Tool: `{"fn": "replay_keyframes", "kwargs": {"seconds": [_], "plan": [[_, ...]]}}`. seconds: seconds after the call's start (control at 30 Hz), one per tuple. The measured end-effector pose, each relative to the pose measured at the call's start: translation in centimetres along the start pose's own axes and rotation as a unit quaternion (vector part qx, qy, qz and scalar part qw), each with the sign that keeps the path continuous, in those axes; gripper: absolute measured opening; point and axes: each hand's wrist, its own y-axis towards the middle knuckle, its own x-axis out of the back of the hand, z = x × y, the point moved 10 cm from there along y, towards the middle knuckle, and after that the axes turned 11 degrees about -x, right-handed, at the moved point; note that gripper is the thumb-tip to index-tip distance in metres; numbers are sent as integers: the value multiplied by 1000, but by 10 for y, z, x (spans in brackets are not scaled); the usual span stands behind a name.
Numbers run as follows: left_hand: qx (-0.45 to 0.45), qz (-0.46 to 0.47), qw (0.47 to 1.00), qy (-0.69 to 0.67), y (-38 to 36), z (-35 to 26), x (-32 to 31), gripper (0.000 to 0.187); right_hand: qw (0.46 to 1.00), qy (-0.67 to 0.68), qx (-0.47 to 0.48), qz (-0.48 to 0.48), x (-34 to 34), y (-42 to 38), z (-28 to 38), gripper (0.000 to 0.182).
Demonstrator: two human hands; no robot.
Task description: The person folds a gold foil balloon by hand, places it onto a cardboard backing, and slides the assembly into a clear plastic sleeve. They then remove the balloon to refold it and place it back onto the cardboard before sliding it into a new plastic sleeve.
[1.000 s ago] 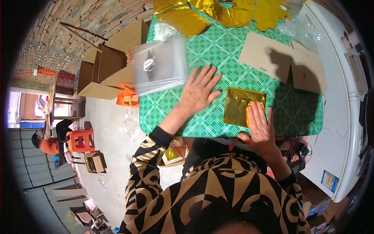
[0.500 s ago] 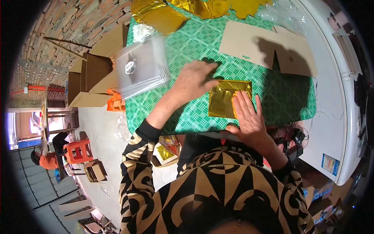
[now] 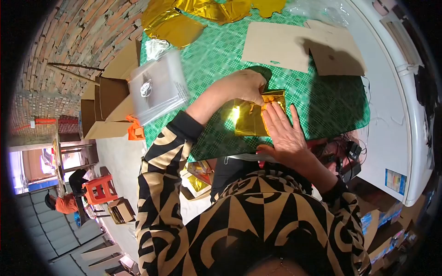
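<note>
A folded gold foil sheet (image 3: pixel 246 123) lies flat on the green checked tablecloth (image 3: pixel 216 55), near its front edge. My right hand (image 3: pixel 283 131) presses on it with fingers outstretched and palm down. Bent over the foil's far edge is my left hand (image 3: pixel 243 86), thumb and fingers drawn together on the foil; part of its grip is hidden. Left of that hand rests a stack of clear plastic bags (image 3: pixel 161 85) with a small white string coil on top. A bundle of white string (image 3: pixel 156 48) sits just behind the stack.
Larger gold foil pieces (image 3: pixel 202 11) and clear plastic film (image 3: pixel 320 11) lie along the far edge. Cardboard sheets (image 3: pixel 276 43) are at the back right, beside a white appliance (image 3: pixel 391 115). Cardboard boxes (image 3: pixel 110 99) stand left. Beyond are a red stool (image 3: pixel 98 188) and another person (image 3: pixel 66 204).
My left hand has come down and right onto the foil's far edge, its fingers closing there. My right hand stays flat on the foil. The whole view has shifted slightly.
</note>
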Motion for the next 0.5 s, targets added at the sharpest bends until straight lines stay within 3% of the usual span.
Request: {"fn": "replay_keyframes", "kwargs": {"seconds": [0.1, 0.3, 0.5], "plan": [[-9, -10, 1000, -22, 1, -9, 2, 51, 1000, -4, 5, -10, 2, -2, 0, 100], [39, 68, 995, -64, 3, -6, -14, 53, 999, -39, 6, -19, -6, -3, -4, 101], [28, 30, 994, -99, -1, 3, -20, 46, 1000, -28, 4, 7, -8, -2, -4, 99]]}}
